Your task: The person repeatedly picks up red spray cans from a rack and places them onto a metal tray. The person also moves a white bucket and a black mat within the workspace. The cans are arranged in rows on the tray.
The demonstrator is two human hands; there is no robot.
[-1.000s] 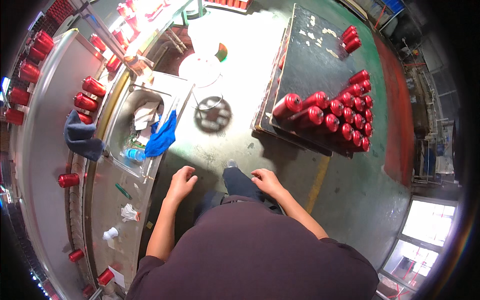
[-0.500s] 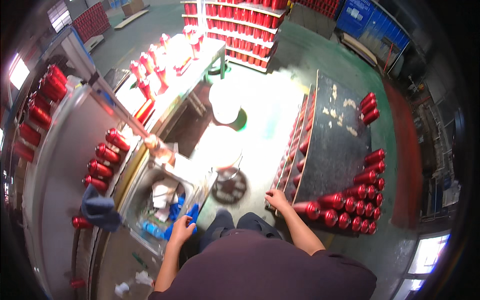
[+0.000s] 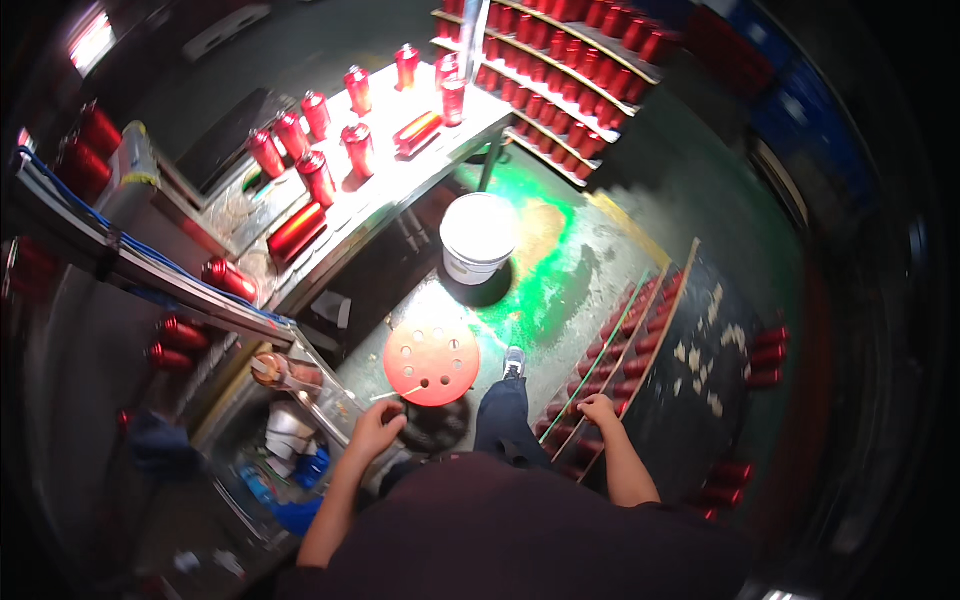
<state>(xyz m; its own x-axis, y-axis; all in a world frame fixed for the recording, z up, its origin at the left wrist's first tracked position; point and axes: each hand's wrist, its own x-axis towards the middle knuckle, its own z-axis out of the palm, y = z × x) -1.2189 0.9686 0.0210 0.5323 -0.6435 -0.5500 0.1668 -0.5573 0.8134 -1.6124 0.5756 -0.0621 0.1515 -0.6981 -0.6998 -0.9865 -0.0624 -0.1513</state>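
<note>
Left hand (image 3: 376,428): fingers loosely curled, palm down, grasping nothing that shows. It sits at the near-left rim of the red stool (image 3: 431,361), fingertips at or just short of the seat edge; contact cannot be confirmed from this view. The stool seat is round, red, pierced with several holes, and lies directly ahead of the hand, slightly to its right.

Right hand (image 3: 599,409): fingers bent down over the near corner of the dark pallet board (image 3: 690,360). It appears to rest on or grip the board's edge; whether the fingers close around it cannot be told. Nothing loose is held.

Between the two hands: the person's own leg in dark trousers, with a pale shoe (image 3: 513,361) on the floor just right of the stool.

Under the board's left edge, rows of red cylinders (image 3: 625,335) lie stacked on their sides. More red cylinders (image 3: 765,355) lie on top of the board at its far right side, well apart from the right hand.

Beyond the stool: a white bucket (image 3: 478,238) stands upright on the green-stained floor (image 3: 545,270).

Left of the stool: a steel workbench (image 3: 400,185) brightly lit, carrying upright red canisters (image 3: 318,178) and a few lying flat. Near the left hand, lower left, a cluttered tray (image 3: 290,440) with white and blue items.
</note>
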